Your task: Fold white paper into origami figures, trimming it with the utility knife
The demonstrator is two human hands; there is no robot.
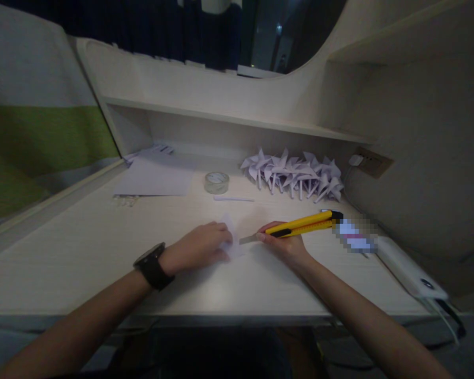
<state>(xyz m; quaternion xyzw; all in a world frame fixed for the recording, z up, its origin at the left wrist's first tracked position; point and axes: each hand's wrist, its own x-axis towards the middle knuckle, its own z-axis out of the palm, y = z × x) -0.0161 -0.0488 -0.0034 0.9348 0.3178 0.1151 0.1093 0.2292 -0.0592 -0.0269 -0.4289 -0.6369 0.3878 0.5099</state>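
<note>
Left rear: flat white paper sheets [154, 176], stacked on pale wood-grained worktop [82, 252]. Left hand [197, 245]: grip closed on small white paper piece [233, 243], worktop centre. Behind: round clear tape roll [217, 184], thin white stick [234, 199]. Right hand [286, 246]: grip clasping yellow-and-black utility knife [304, 223], blade aimed at paper piece, contact unclear. Right rear: recess under pale shelf [229, 120], white paper pinwheels [294, 173] bunched at its front.

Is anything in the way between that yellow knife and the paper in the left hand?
Nothing visible: the yellow knife points its blade at the paper, and the left hand holds it from the other side.
</note>
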